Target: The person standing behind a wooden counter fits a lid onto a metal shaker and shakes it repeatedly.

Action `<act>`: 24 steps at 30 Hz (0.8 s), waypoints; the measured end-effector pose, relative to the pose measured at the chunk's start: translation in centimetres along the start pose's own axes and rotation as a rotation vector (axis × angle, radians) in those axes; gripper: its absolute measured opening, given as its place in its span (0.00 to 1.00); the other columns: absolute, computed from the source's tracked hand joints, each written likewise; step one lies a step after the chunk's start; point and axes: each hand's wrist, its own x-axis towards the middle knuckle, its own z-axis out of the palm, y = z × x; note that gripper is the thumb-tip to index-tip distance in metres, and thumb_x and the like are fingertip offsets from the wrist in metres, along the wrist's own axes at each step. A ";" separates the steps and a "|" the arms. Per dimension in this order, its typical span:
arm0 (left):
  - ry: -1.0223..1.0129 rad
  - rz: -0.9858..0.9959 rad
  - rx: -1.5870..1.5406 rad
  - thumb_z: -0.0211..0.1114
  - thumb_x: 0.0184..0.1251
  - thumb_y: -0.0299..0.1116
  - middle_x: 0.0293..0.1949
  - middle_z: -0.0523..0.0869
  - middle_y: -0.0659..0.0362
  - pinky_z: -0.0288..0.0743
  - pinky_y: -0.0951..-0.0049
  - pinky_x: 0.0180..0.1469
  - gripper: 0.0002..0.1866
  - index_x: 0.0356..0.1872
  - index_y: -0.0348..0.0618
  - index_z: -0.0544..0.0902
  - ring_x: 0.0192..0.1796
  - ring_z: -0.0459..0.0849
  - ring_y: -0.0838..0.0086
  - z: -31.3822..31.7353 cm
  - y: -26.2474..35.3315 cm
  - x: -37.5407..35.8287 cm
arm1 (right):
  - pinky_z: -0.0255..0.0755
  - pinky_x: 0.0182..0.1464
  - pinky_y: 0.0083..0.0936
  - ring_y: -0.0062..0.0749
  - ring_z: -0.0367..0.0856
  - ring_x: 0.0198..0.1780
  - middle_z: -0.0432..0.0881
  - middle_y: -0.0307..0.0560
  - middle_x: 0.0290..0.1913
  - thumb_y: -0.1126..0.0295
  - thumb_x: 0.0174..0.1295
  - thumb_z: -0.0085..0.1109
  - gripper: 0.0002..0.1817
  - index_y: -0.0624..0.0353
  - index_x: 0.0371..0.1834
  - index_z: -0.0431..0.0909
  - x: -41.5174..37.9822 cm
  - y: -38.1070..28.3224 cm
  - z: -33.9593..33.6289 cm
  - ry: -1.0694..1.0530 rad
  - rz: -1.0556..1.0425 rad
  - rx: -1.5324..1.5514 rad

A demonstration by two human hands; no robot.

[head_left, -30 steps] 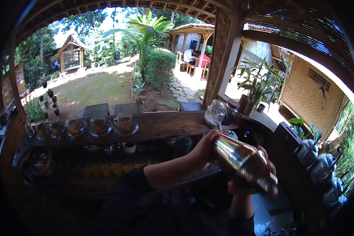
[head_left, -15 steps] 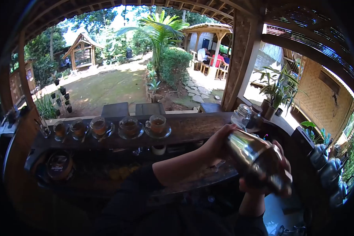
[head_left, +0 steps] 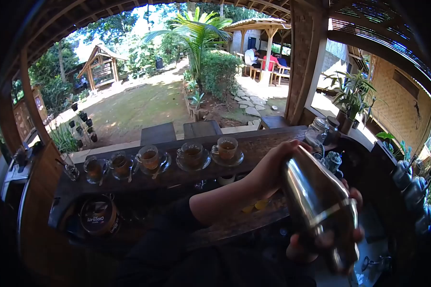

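A shiny metal shaker (head_left: 313, 186) is tilted in front of me at the right, held between both hands. My left hand (head_left: 277, 167) presses against its upper end, the fingers partly hidden behind the metal. Around the lower, narrower part wraps my right hand (head_left: 304, 246), its fingertips showing on both sides. Several glass cups of brown drink stand in a row on the wooden counter (head_left: 268, 143) to the left, among them a cup on a saucer (head_left: 226, 148) nearest my left forearm.
Behind the shaker stand a lidded glass jar (head_left: 317, 130) and a potted plant (head_left: 352, 98). A round tub (head_left: 98, 215) sits on the lower shelf at left. Dark kettles (head_left: 414, 191) line the right side. Seated people (head_left: 268, 62) are in the far pavilion.
The shaker and both hands have shifted; its lower end has dropped and it stands steeper. The view has turned, so the cups and counter appear further right.
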 end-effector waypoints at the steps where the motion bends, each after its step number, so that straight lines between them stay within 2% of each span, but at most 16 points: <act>1: -0.096 0.007 0.095 0.49 0.65 0.51 0.39 0.79 0.51 0.73 0.67 0.50 0.25 0.51 0.38 0.71 0.43 0.81 0.66 1.0 1.1 -0.4 | 0.65 0.61 0.51 0.57 0.58 0.66 0.48 0.64 0.67 0.39 0.41 0.67 0.57 0.35 0.69 0.37 -0.4 -1.6 -0.9 0.013 -0.070 -0.162; 3: -0.191 0.066 0.182 0.50 0.65 0.51 0.39 0.79 0.51 0.73 0.67 0.51 0.25 0.51 0.38 0.71 0.44 0.80 0.66 1.8 1.9 -0.8 | 0.64 0.62 0.53 0.60 0.55 0.67 0.41 0.66 0.69 0.35 0.43 0.63 0.58 0.31 0.71 0.32 -0.6 -2.6 -0.7 0.026 -0.142 -0.328; 5: -0.101 0.002 0.102 0.50 0.65 0.50 0.40 0.79 0.51 0.73 0.66 0.51 0.26 0.51 0.37 0.71 0.44 0.80 0.67 0.4 1.2 -0.8 | 0.65 0.61 0.54 0.60 0.55 0.66 0.44 0.65 0.68 0.38 0.45 0.64 0.54 0.32 0.70 0.36 -0.9 -2.5 0.6 0.063 0.081 -0.078; 7: 0.037 -0.127 -0.083 0.51 0.64 0.51 0.41 0.80 0.50 0.72 0.65 0.52 0.26 0.51 0.37 0.71 0.45 0.80 0.67 -3.5 -1.0 0.2 | 0.71 0.56 0.49 0.59 0.67 0.58 0.55 0.53 0.63 0.57 0.42 0.73 0.50 0.16 0.63 0.44 -0.2 -0.8 2.9 0.144 0.203 -0.127; 9: 0.275 -0.299 -0.069 0.49 0.64 0.50 0.43 0.80 0.50 0.72 0.63 0.53 0.25 0.51 0.37 0.71 0.45 0.81 0.66 -6.8 -2.0 0.7 | 0.67 0.56 0.51 0.58 0.67 0.58 0.60 0.50 0.61 0.57 0.39 0.74 0.51 0.29 0.63 0.44 -3.1 2.1 3.1 0.080 0.262 -0.303; 11: 0.232 -0.270 -0.078 0.49 0.64 0.50 0.43 0.80 0.51 0.73 0.63 0.52 0.25 0.50 0.37 0.72 0.45 0.81 0.66 -7.1 -2.8 0.7 | 0.68 0.56 0.51 0.58 0.67 0.57 0.61 0.49 0.60 0.58 0.38 0.75 0.50 0.28 0.61 0.46 -3.7 2.3 2.9 0.095 0.248 -0.209; 12: 0.191 -0.245 -0.076 0.49 0.64 0.49 0.43 0.80 0.51 0.74 0.63 0.51 0.25 0.50 0.37 0.72 0.44 0.81 0.66 -6.6 -2.6 0.7 | 0.65 0.58 0.53 0.61 0.64 0.60 0.59 0.63 0.61 0.52 0.38 0.74 0.54 0.37 0.64 0.42 -2.9 2.7 2.4 0.063 0.045 -0.141; 13: 0.063 -0.044 -0.007 0.49 0.64 0.49 0.42 0.80 0.51 0.74 0.64 0.50 0.24 0.48 0.37 0.73 0.43 0.82 0.67 -4.7 -2.2 0.3 | 0.66 0.58 0.51 0.62 0.62 0.62 0.54 0.63 0.64 0.49 0.40 0.71 0.56 0.34 0.68 0.39 -0.9 1.3 1.8 -0.049 -0.018 -0.194; 15: -0.066 -0.092 0.054 0.48 0.65 0.49 0.42 0.80 0.50 0.73 0.66 0.52 0.24 0.47 0.37 0.73 0.44 0.81 0.66 -0.8 0.1 -0.2 | 0.68 0.57 0.53 0.62 0.59 0.64 0.46 0.63 0.67 0.44 0.44 0.66 0.54 0.34 0.70 0.37 -0.4 -2.2 1.2 0.043 0.165 -0.034; 17: -0.078 -0.025 0.199 0.47 0.65 0.49 0.41 0.80 0.50 0.72 0.66 0.52 0.24 0.48 0.36 0.72 0.44 0.81 0.65 0.8 0.4 0.0 | 0.70 0.56 0.54 0.60 0.57 0.66 0.42 0.62 0.68 0.39 0.45 0.62 0.53 0.33 0.70 0.38 -0.9 -1.4 -1.5 -0.016 -0.098 -0.121; 18: -0.085 0.032 0.339 0.46 0.66 0.49 0.40 0.79 0.50 0.72 0.67 0.53 0.24 0.48 0.36 0.71 0.45 0.80 0.65 1.2 0.1 0.2 | 0.69 0.58 0.52 0.57 0.59 0.64 0.47 0.54 0.66 0.49 0.39 0.70 0.55 0.27 0.68 0.41 -2.0 -1.4 -1.5 0.071 0.042 0.023; 19: -0.075 0.040 0.336 0.46 0.66 0.49 0.40 0.79 0.50 0.72 0.67 0.53 0.24 0.48 0.36 0.71 0.45 0.80 0.65 0.1 -1.0 1.2 | 0.68 0.60 0.51 0.54 0.60 0.63 0.52 0.46 0.63 0.59 0.33 0.79 0.58 0.22 0.65 0.43 -2.7 -1.3 -1.2 0.156 0.188 0.167; 21: 0.121 -0.043 0.124 0.47 0.65 0.50 0.37 0.79 0.51 0.73 0.69 0.48 0.25 0.49 0.37 0.71 0.43 0.80 0.68 -3.1 -3.6 3.5 | 0.65 0.63 0.47 0.53 0.62 0.62 0.52 0.50 0.63 0.57 0.33 0.78 0.58 0.31 0.65 0.43 -1.3 2.6 -1.1 0.054 0.016 -0.027; 22: 0.334 -0.062 0.288 0.49 0.66 0.47 0.35 0.79 0.54 0.72 0.69 0.47 0.21 0.49 0.40 0.72 0.41 0.79 0.71 -2.1 -3.2 3.6 | 0.65 0.62 0.46 0.53 0.63 0.60 0.52 0.51 0.64 0.55 0.35 0.77 0.58 0.32 0.66 0.41 -2.9 4.3 -1.8 0.091 0.125 -0.190; 23: 0.282 -0.145 0.189 0.49 0.67 0.40 0.37 0.79 0.54 0.72 0.69 0.46 0.15 0.48 0.42 0.72 0.41 0.79 0.74 -5.1 -4.1 5.3 | 0.66 0.62 0.44 0.53 0.65 0.59 0.52 0.51 0.64 0.53 0.36 0.76 0.59 0.33 0.67 0.38 -4.3 6.4 -2.9 0.125 0.230 -0.353; 24: 0.255 -0.164 0.182 0.49 0.67 0.39 0.37 0.79 0.55 0.72 0.70 0.47 0.16 0.49 0.41 0.72 0.40 0.78 0.75 -3.9 -3.6 5.7 | 0.66 0.60 0.44 0.52 0.64 0.61 0.52 0.55 0.65 0.55 0.39 0.76 0.60 0.28 0.67 0.34 -3.3 7.6 -4.5 0.100 0.254 -0.275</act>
